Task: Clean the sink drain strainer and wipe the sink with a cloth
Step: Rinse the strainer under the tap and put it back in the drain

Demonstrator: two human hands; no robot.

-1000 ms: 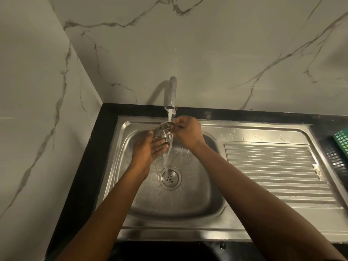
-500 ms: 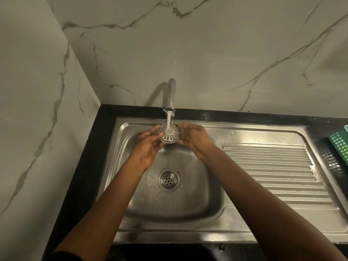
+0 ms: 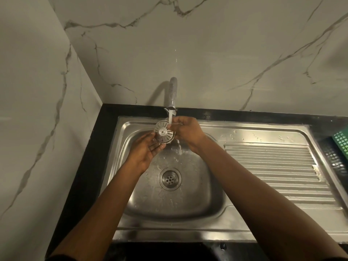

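Running from the curved metal tap (image 3: 172, 93), a thin white stream of water (image 3: 170, 117) is met by the strainer (image 3: 164, 131), which is held above the back of the basin, tilted so that its round face is turned toward the camera. The strainer is a shiny metal disc with radial slots and a small central hub. Its right edge is pinched by the fingers of the right hand (image 3: 185, 131), closed on the rim. The left hand (image 3: 145, 150) is cupped beneath and beside it, palm up, fingers loosely spread and touching the lower edge. Water is seen splashing down past the strainer onto the wet, dimpled floor of the stainless steel sink (image 3: 131, 219). The uncovered round drain (image 3: 170, 179), with small holes at its centre, lies below the hands. A ribbed draining board (image 3: 273, 170) is pressed into the steel on the right. A green plastic grid (image 3: 342, 141) is visible at the far right edge, and veined marble-patterned walls (image 3: 216, 49) rise behind.
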